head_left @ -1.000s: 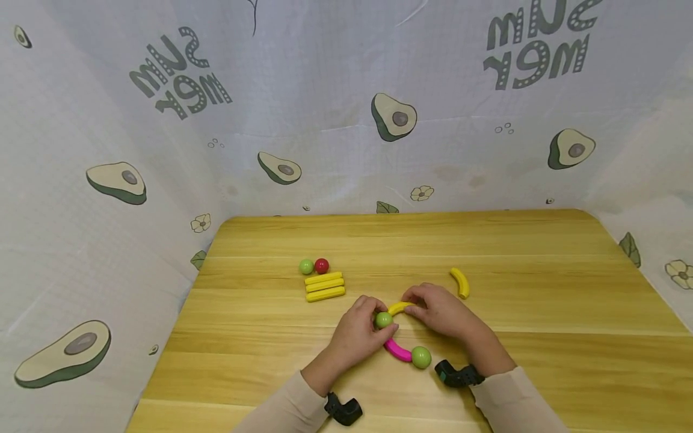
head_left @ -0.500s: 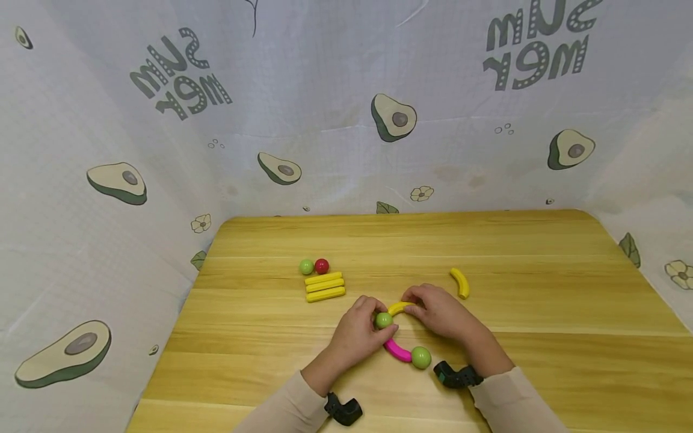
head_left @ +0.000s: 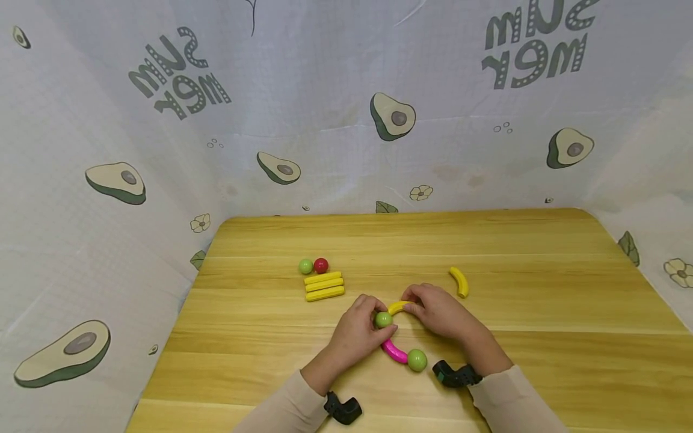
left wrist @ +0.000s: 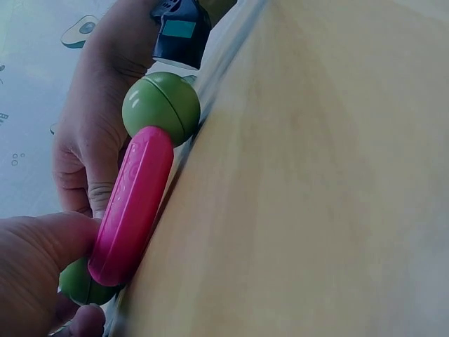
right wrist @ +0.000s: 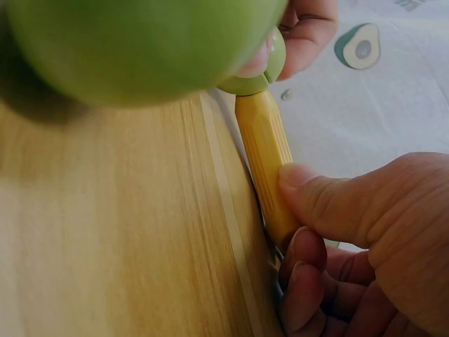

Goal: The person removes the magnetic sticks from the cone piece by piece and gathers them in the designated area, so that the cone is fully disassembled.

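Note:
My left hand [head_left: 358, 329] grips a green ball [head_left: 384, 319] between thumb and fingers, near the middle of the table. A yellow curved rod [head_left: 397, 307] meets that ball, and its other end is pinched by the thumb and fingers of my right hand [head_left: 441, 310]. From the same ball a pink curved rod [left wrist: 133, 203] runs toward a second green ball [head_left: 417, 360], which it touches on the side nearer me. In the right wrist view this second ball [right wrist: 140, 42] looms large and blurred. My fingers hide part of the held ball.
Several straight yellow sticks [head_left: 325, 285] lie side by side to the left on the wooden table [head_left: 243, 337]. Behind them sit a small green ball [head_left: 305, 266] and a red ball [head_left: 321, 265]. A loose yellow curved rod [head_left: 459, 282] lies to the right.
The pink rod and the green ball at its end have swung slightly left and toward me. Both hands keep their holds and hardly move.

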`<state>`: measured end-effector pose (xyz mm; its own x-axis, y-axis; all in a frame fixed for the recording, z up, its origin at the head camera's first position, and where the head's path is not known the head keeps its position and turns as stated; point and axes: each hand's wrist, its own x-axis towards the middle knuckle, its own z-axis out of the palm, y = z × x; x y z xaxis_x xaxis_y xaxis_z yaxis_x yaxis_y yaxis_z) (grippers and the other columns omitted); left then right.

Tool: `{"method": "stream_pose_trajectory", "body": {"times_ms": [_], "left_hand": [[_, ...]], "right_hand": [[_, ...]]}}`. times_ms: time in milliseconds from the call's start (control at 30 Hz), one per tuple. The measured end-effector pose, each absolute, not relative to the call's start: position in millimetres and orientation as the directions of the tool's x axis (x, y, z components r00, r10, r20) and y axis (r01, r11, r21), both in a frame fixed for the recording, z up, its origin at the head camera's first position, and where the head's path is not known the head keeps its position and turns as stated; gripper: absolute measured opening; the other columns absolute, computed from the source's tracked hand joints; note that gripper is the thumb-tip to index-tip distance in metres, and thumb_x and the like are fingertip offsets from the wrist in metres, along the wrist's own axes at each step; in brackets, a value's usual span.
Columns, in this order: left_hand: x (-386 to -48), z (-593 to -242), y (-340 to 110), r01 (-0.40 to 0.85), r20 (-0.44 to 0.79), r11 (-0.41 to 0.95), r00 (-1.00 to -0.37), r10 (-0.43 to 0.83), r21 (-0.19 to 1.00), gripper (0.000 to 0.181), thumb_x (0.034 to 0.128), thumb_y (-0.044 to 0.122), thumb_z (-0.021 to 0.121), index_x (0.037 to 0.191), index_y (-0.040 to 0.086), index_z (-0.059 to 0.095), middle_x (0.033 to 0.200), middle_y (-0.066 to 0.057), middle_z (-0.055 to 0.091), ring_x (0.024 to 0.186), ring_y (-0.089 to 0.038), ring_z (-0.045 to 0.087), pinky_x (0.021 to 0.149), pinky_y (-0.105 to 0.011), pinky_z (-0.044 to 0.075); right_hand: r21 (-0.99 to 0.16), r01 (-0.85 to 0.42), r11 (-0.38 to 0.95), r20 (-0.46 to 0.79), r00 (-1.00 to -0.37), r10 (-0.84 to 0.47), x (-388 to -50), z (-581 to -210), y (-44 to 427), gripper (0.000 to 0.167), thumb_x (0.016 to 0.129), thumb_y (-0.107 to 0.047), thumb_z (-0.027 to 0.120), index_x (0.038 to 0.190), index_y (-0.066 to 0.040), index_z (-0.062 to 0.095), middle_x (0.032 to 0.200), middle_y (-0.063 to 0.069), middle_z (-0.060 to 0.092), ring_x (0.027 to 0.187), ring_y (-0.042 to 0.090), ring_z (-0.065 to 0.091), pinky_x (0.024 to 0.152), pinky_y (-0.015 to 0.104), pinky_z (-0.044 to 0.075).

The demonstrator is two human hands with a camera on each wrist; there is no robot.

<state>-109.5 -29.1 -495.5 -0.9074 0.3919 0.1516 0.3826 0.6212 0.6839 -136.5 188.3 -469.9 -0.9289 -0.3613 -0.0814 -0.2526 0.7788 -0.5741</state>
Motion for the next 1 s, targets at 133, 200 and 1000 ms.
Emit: {"method": "stream_pose_trajectory", "body": {"times_ms": [133, 200, 1000], "left_hand": [[-109.6, -494.9, -28.9, 0.383, 0.150, 0.621, -0.907, 0.394, 0.683, 0.031, 0.0872, 0.030, 0.082, 0.106, 0.015, 0.062, 0.098, 0.002, 0.057, 0.071, 0.000, 0.044, 0.064, -0.015, 0.041], [-109.8, -494.7, -28.7, 0.380, 0.146, 0.623, -0.908, 0.393, 0.684, 0.031, 0.0873, 0.030, 0.082, 0.106, 0.015, 0.062, 0.097, 0.002, 0.057, 0.071, 0.000, 0.044, 0.064, -0.015, 0.041], [-109.9, -498.4, -30.5, 0.419, 0.167, 0.638, -0.893, 0.418, 0.646, 0.031, 0.0846, 0.029, 0.083, 0.101, 0.017, 0.059, 0.094, 0.004, 0.055, 0.074, -0.001, 0.047, 0.066, -0.015, 0.042]], "right_hand": [[-0.573, -0.248, 0.781, -0.083, -0.931, -0.356, -136.2, -469.8, 188.3, 0.008, 0.100, -0.019, 0.066, 0.103, -0.012, 0.068, 0.088, -0.003, 0.063, 0.080, 0.012, 0.053, 0.076, 0.034, 0.048], [-0.572, -0.248, 0.782, -0.082, -0.931, -0.356, -136.1, -469.6, 188.3, 0.008, 0.100, -0.019, 0.066, 0.103, -0.012, 0.068, 0.088, -0.002, 0.064, 0.081, 0.012, 0.054, 0.077, 0.035, 0.048], [-0.545, -0.175, 0.820, -0.066, -0.966, -0.250, -136.4, -472.4, 186.8, 0.019, 0.104, -0.019, 0.059, 0.115, -0.006, 0.066, 0.107, 0.010, 0.067, 0.097, 0.023, 0.061, 0.088, 0.047, 0.053]]}}
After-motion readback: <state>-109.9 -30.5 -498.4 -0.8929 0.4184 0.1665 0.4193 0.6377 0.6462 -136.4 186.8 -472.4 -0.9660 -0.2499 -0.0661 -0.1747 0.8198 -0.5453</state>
